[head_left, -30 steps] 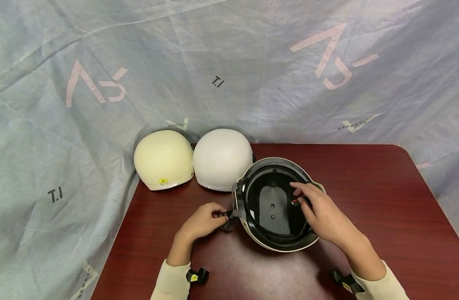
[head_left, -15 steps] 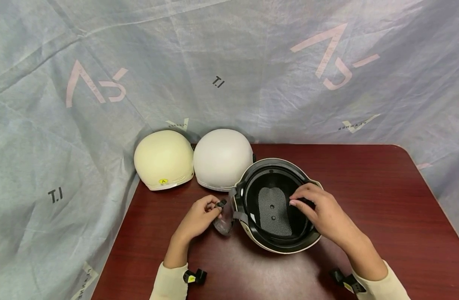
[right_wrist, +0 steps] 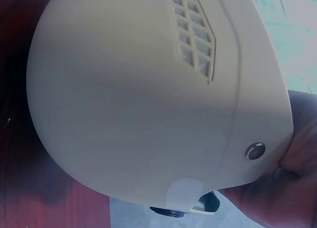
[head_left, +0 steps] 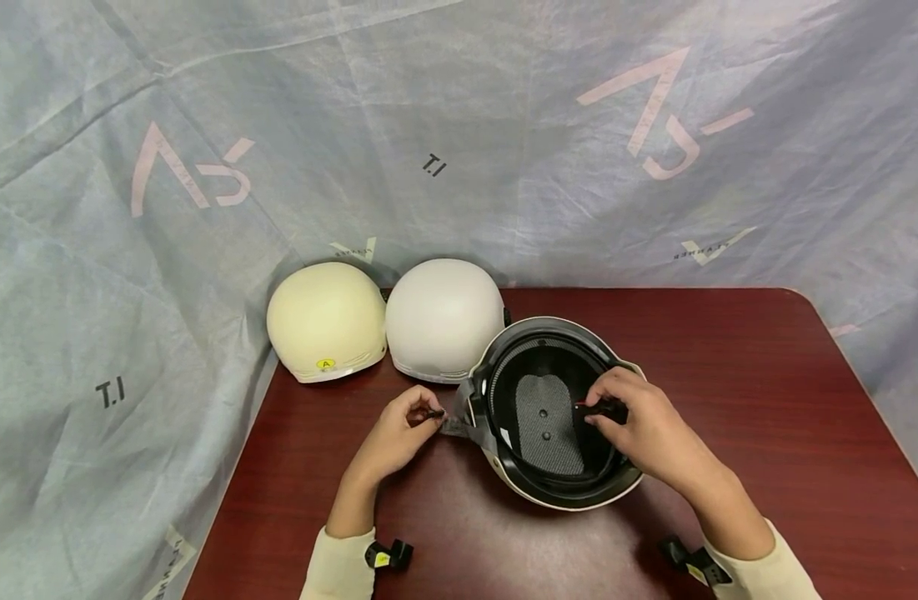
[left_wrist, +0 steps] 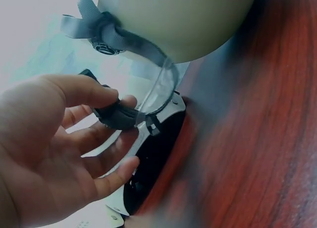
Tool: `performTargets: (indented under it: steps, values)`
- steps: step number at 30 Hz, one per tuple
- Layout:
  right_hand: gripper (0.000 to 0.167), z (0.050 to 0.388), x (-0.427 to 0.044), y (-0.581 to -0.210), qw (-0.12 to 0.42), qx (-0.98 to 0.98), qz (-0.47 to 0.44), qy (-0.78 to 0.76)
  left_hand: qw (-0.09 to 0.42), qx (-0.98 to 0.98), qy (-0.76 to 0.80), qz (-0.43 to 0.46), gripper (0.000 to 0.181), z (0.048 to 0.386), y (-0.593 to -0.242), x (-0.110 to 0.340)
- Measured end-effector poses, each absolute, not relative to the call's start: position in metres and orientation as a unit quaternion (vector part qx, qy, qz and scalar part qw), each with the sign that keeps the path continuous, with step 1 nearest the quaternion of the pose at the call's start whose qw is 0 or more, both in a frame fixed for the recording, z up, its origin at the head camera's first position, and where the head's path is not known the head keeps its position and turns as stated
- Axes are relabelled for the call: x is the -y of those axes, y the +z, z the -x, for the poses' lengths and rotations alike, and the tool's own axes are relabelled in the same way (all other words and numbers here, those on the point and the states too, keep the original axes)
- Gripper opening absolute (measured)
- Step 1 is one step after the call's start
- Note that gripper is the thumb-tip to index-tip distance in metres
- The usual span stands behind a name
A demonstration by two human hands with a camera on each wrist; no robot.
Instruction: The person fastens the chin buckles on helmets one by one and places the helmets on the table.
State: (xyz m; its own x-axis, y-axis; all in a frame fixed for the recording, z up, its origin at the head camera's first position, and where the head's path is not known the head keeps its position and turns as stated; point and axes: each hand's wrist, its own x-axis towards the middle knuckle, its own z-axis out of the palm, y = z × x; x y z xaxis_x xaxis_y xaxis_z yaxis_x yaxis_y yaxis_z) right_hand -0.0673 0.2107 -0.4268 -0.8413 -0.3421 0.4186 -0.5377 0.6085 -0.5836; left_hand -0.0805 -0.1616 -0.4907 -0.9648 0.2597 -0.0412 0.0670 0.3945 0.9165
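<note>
An upturned cream helmet (head_left: 496,467) lies on the table with its black mesh liner (head_left: 549,417) facing up. Beside its left rim my left hand (head_left: 394,433) pinches the black end of a chin strap (left_wrist: 116,116) between thumb and fingers. A clear plastic piece (left_wrist: 161,92) hangs along that strap. Over the helmet's right side my right hand (head_left: 646,425) pinches a small dark strap end with a red bit (head_left: 581,404). In the right wrist view the helmet's shell (right_wrist: 124,104) hides my right fingertips, leaving only part of the hand (right_wrist: 270,188) visible.
A pale yellow helmet (head_left: 327,317) and a white helmet (head_left: 445,317) stand side by side at the table's back left, the white one close to the upturned helmet. A grey printed cloth (head_left: 443,100) hangs behind the dark red table (head_left: 729,350).
My left hand has moved slightly up and left, drawing the strap outward from the rim. My right fingers have come together on the strap end with the red bit.
</note>
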Motion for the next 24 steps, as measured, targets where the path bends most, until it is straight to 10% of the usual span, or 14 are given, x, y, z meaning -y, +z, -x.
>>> performTargets:
  steps: [24]
  values:
    - [0.019, 0.0663, -0.2096, -0.4222, 0.081, 0.915, -0.198, 0.341, 0.064, -0.827, 0.555, -0.060, 0.030, 0.0800, -0.4874, 0.1673]
